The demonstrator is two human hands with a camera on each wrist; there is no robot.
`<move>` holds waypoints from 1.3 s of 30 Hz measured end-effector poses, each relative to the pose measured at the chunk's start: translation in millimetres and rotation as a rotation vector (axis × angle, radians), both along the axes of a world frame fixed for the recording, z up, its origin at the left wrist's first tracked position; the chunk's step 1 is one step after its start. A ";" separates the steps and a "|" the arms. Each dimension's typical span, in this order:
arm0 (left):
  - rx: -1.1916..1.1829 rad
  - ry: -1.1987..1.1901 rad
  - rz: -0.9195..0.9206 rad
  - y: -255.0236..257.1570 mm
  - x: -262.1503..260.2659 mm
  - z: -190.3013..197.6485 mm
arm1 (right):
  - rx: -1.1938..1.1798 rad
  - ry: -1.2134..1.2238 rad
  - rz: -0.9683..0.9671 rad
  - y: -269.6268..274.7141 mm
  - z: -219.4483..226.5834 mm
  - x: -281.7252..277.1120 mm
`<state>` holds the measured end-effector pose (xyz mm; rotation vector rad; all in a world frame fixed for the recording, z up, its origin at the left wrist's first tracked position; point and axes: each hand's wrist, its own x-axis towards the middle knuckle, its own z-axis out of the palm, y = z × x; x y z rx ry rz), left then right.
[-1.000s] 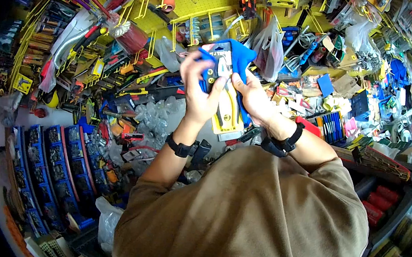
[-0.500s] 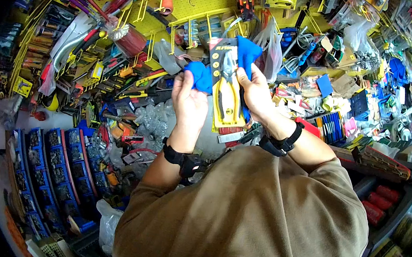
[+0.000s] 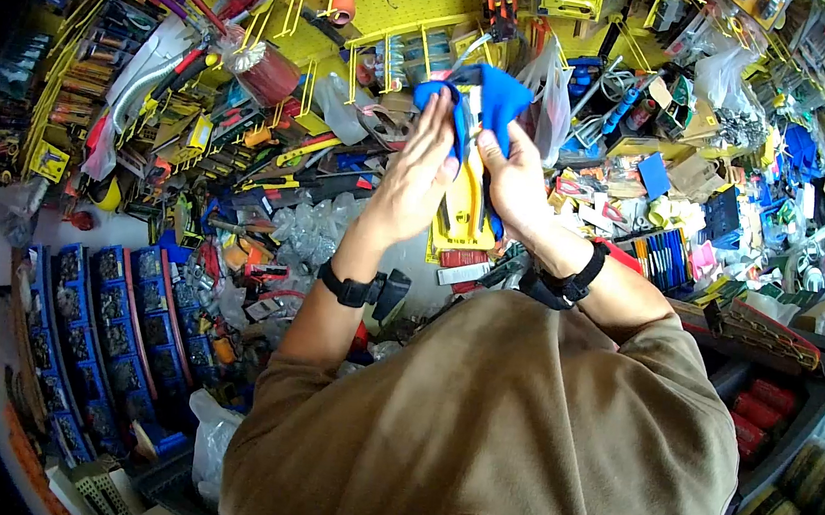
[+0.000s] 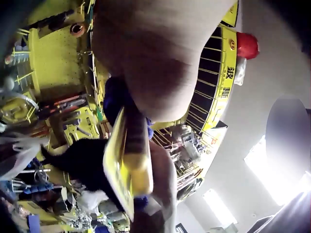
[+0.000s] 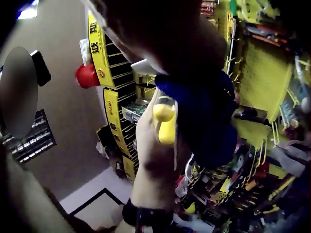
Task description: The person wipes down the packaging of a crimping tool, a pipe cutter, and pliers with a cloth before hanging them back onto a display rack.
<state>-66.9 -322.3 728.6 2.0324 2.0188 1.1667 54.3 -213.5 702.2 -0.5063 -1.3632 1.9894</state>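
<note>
A pair of yellow-handled pliers point(image 3: 473, 204) on a yellow card is held up before the chest. My right hand point(image 3: 523, 191) grips the card's right side together with a blue cloth point(image 3: 504, 101), thumb in front. The left hand point(image 3: 412, 185) lies with nearly straight fingers against the cloth, over the card's upper left face. Most of the pliers' head is covered by cloth and fingers. In the left wrist view the card point(image 4: 114, 162) shows edge-on. From the right wrist, the yellow handles point(image 5: 166, 127) stand out beside the left hand point(image 5: 150, 145).
A yellow pegboard point(image 3: 399, 0) with hooks and hanging tools rises behind. Blue bins point(image 3: 115, 317) of small hardware stand at lower left. Clear plastic bags point(image 3: 315, 232) and loose tools crowd the counter below. A white plastic bag point(image 3: 552, 106) hangs just right of the cloth.
The left hand moved away leftward with a bunched cloth end, uncovering the pliers, then came back against the card, covering its upper part. The right hand kept its grip.
</note>
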 end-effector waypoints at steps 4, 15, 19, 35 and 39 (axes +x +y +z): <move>0.018 0.024 -0.115 -20.5 32.9 -13.9 | -0.207 0.161 -0.120 20.3 16.6 1.7; 0.160 -0.136 0.264 -31.5 43.9 -39.3 | 0.462 -0.258 -0.483 39.5 2.9 6.6; 0.170 -0.495 0.196 2.7 54.9 -38.1 | 0.254 -0.191 -0.240 2.8 -0.4 1.5; -0.069 -1.802 -0.066 1.2 52.1 -73.8 | 0.841 0.178 -0.407 58.6 36.7 0.8; 0.246 -1.809 -0.020 13.7 53.2 -45.4 | 1.305 -0.170 0.122 43.4 38.9 3.1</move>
